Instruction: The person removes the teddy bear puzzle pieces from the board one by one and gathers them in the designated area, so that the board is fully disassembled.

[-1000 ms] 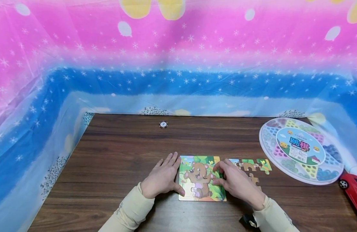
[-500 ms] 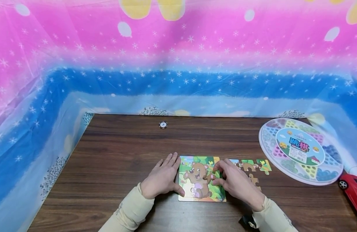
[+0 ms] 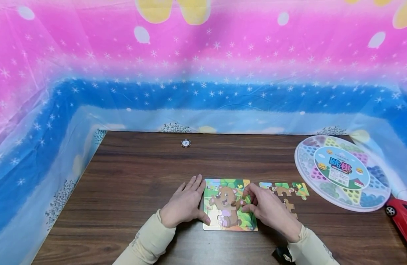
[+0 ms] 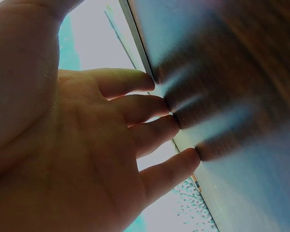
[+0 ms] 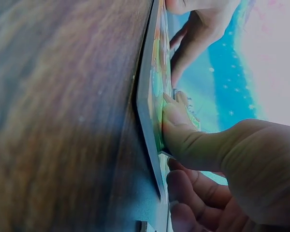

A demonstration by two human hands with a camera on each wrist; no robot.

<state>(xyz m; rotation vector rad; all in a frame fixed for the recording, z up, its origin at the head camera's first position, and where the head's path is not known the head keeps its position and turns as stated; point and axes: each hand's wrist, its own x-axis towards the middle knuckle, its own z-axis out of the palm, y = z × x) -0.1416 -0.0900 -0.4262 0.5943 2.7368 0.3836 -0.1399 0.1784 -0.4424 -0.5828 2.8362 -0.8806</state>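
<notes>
A square bear puzzle board (image 3: 229, 228) lies on the dark wooden table, with pieces set in it. My left hand (image 3: 185, 202) lies along its left side, fingers straight and fingertips (image 4: 191, 154) down on the table in the left wrist view; its thumb rests over the lower left corner. My right hand (image 3: 271, 208) pinches a puzzle piece (image 3: 239, 203) with a brown paw at the board's right side, between thumb and index finger. The right wrist view shows that thumb (image 5: 181, 128) low against the board face, the other fingers curled below. The right hand covers part of the board's right edge.
Several loose puzzle pieces (image 3: 282, 188) lie right of the board, partly behind the right hand. Beyond them are a round Chinese checkers box (image 3: 342, 167) and a red toy car (image 3: 403, 221). A poker chip (image 3: 185, 143) lies at the back; a black object (image 3: 283, 254) sits by the right sleeve.
Both hands keep nearly the same place and pose. The right hand has shifted very slightly, showing a little more of the nearest loose piece.
</notes>
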